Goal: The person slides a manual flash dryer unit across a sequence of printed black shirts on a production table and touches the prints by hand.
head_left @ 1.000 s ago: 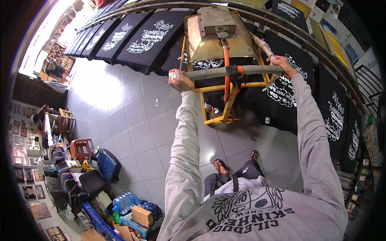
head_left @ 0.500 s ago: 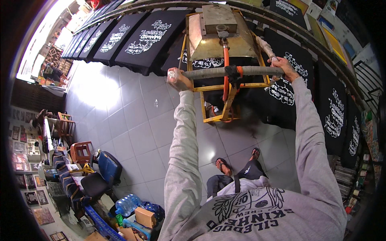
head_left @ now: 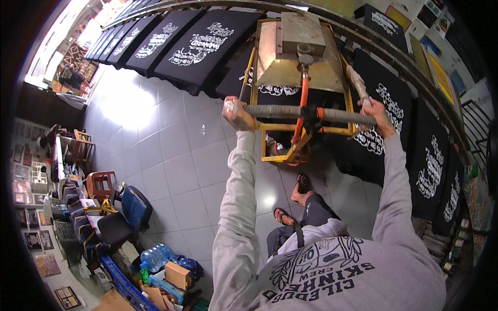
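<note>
Both my hands grip a thick handlebar [head_left: 277, 111] wrapped in grey tape. It runs across the front of a metal heater hood [head_left: 277, 67] on a yellow frame [head_left: 270, 158]. My left hand [head_left: 239, 114] is closed round the bar's left end. Round the right end is my right hand [head_left: 378, 118], also closed, beside a wrapped side pipe [head_left: 355, 80]. An orange hose [head_left: 304, 103] goes down from the hood's top past the bar, where black and orange wrapping binds the middle. The hood sits over black printed T-shirts [head_left: 192, 49] laid out in a row; it partly hides one.
More black shirts [head_left: 428, 160] lie to the right along a dark rail [head_left: 384, 44]. Grey tiled floor [head_left: 176, 166] stretches to the left. A blue-backed chair [head_left: 136, 207], a brown stool [head_left: 101, 182] and a large water bottle [head_left: 156, 257] stand lower left. Far left, a person [head_left: 72, 80] is bent low.
My feet have changed places in a step, one now farther forward. The heater, handlebar and both hands sit slightly lower and farther right in view, which has itself shifted. Both grips are kept.
</note>
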A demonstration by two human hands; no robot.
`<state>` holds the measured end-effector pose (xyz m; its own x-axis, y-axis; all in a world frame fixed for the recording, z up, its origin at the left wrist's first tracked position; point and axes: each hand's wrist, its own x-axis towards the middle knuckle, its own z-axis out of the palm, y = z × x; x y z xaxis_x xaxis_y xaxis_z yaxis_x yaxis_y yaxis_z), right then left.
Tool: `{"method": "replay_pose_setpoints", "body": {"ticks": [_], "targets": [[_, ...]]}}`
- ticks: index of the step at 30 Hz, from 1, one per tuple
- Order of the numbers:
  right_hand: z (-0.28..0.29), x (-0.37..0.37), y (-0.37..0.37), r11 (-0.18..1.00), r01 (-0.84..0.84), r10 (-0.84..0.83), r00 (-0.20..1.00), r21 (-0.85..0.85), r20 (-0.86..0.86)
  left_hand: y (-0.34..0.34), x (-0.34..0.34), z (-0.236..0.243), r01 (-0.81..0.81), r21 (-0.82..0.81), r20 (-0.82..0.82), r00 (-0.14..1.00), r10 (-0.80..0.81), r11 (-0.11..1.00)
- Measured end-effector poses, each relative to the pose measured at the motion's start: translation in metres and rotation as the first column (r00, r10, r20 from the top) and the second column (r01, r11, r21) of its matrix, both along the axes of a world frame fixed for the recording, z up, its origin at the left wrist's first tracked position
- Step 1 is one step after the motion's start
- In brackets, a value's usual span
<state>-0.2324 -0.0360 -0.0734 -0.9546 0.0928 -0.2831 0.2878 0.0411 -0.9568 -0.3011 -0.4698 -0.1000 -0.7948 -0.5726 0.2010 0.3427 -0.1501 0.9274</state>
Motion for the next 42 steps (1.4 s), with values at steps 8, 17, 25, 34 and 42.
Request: {"method": "replay_pose_setpoints", "body": {"ticks": [8, 17, 25, 34, 42], "targets": [[0.004, 0.016, -0.016, 0.999, 0.035, -0.035, 0.999, 0.001, 0.003, -0.019, 0.003, -0.034, -0.061, -0.112, -0.098, 0.994, 0.05, 0.992], [-0.029, 0.113, 0.014, 0.583, 0.505, -0.31, 0.862, 0.636, -0.401, -0.057, 0.015, -0.018, -0.073, 0.001, -0.012, 0.997, 0.073, 0.997], [-0.078, 0.192, -0.001, 0.269, 0.234, -0.317, 0.937, 0.934, -0.144, -0.06, 0.018, 0.021, 0.098, 0.041, 0.158, 0.982, -0.104, 0.994], [-0.083, 0.192, 0.034, 0.237, 0.187, -0.37, 0.925, 0.953, -0.089, -0.07, 0.021, 0.033, 0.273, 0.124, 0.223, 0.929, -0.295, 0.954], [-0.091, 0.194, 0.006, 0.261, 0.128, -0.396, 0.918, 0.957, -0.014, -0.076, 0.022, 0.036, 0.262, 0.154, 0.254, 0.921, -0.295, 0.953]]}}
